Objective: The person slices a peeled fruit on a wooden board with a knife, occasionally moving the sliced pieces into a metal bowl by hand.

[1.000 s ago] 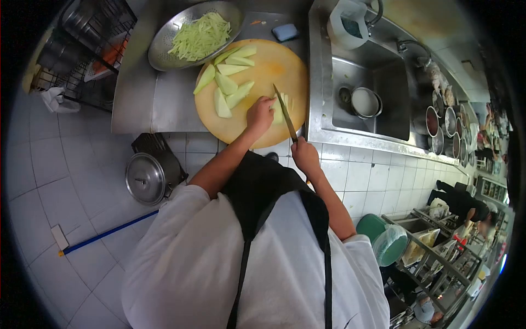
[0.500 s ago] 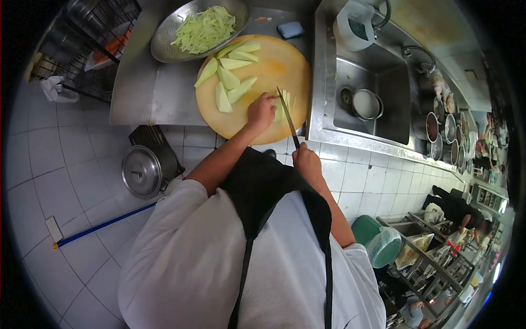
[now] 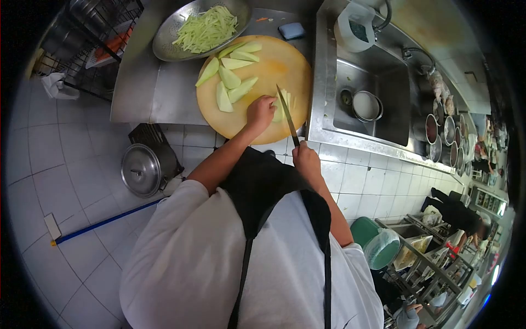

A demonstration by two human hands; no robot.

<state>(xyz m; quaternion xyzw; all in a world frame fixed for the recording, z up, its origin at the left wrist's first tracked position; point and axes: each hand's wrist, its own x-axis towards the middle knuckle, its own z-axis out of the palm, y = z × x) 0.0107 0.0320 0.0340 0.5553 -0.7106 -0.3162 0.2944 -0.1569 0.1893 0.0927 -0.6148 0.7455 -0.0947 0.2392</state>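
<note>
My right hand (image 3: 307, 160) is wrapped around the handle of a long kitchen knife (image 3: 288, 116). Its blade points away from me and lies across a pale green vegetable piece (image 3: 280, 109), partly cut into thin slices. With curled fingers, my left hand (image 3: 261, 112) presses on that piece just left of the blade and hides part of it. Both are over a round wooden cutting board (image 3: 298, 63). Several larger vegetable wedges (image 3: 229, 78) lie on the board's upper left. Beyond them, a perforated metal colander (image 3: 164, 44) holds a heap of thin pale green strips (image 3: 205, 28).
To the right is a steel sink (image 3: 364, 68) with a small pot (image 3: 366, 104) in it. A blue sponge (image 3: 291, 30) lies behind the board. On the floor at left stands a lidded pot (image 3: 139, 171). A green bin (image 3: 381, 247) and a person (image 3: 457, 211) are at lower right.
The view has shifted very slightly. My left hand, the knife and the vegetable piece stay in nearly the same place.
</note>
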